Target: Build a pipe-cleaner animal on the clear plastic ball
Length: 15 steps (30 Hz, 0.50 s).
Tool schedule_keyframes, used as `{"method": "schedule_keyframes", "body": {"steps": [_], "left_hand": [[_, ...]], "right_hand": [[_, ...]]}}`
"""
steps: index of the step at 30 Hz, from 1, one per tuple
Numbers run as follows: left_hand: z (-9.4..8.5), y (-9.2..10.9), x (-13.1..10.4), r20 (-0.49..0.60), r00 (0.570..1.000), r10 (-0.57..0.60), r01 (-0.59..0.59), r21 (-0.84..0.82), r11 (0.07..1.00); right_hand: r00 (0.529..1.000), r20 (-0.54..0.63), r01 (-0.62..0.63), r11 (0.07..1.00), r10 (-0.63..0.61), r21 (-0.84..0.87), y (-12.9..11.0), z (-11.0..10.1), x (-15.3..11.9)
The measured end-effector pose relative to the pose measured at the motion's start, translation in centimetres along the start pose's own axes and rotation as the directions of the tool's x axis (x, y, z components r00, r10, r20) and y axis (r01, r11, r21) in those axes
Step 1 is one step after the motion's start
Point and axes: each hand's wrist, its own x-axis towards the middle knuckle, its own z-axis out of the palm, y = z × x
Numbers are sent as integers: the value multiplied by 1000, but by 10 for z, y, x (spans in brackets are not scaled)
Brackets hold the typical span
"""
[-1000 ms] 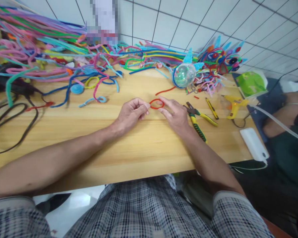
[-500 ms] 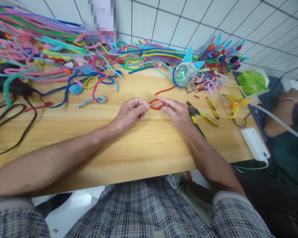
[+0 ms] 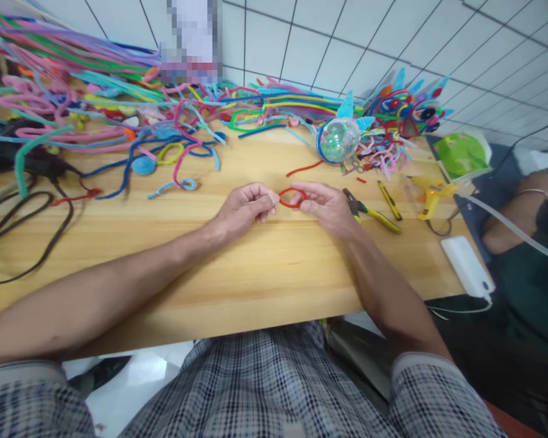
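Between my hands, just above the wooden table (image 3: 274, 267), is a red pipe cleaner loop (image 3: 292, 207). My left hand (image 3: 251, 205) pinches the loop's left end between thumb and fingers. My right hand (image 3: 322, 204) grips its right side, with the thumb below and the fingers behind. Another red pipe cleaner (image 3: 304, 169) lies on the table just beyond the hands. Behind it stands a clear dome figure (image 3: 339, 140) with a blue rim and light blue spikes. Pliers with yellow and green handles (image 3: 379, 219) lie right beside my right hand.
Heaps of coloured pipe cleaners (image 3: 105, 91) run along the back and left. At the right are a yellow cutter (image 3: 389, 201), a yellow glue gun (image 3: 432, 198), a white power bank (image 3: 466, 266) and a green packet (image 3: 463, 153). Another person's arm (image 3: 514, 210) is beyond the table.
The red loop looks rounder and has turned a little in my hands. Both hands have shifted slightly to the right in view, still holding it.
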Motion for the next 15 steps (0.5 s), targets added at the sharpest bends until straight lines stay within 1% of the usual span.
{"method": "schedule_keyframes", "body": {"steps": [6, 11, 13, 15], "left_hand": [[0, 4, -1, 31, 1000, -1, -1, 48, 999], [0, 5, 0, 45, 999, -9, 6, 55, 998], [1, 4, -1, 31, 1000, 2, -3, 41, 999], [2, 3, -1, -5, 1000, 18, -18, 25, 1000]], "right_hand": [[1000, -18, 2, 999, -1, 42, 4, 0, 1], [999, 12, 30, 999, -30, 24, 4, 0, 2], [999, 11, 31, 999, -31, 12, 4, 1, 2], [999, -16, 29, 1000, -29, -1, 3, 2, 2]]}}
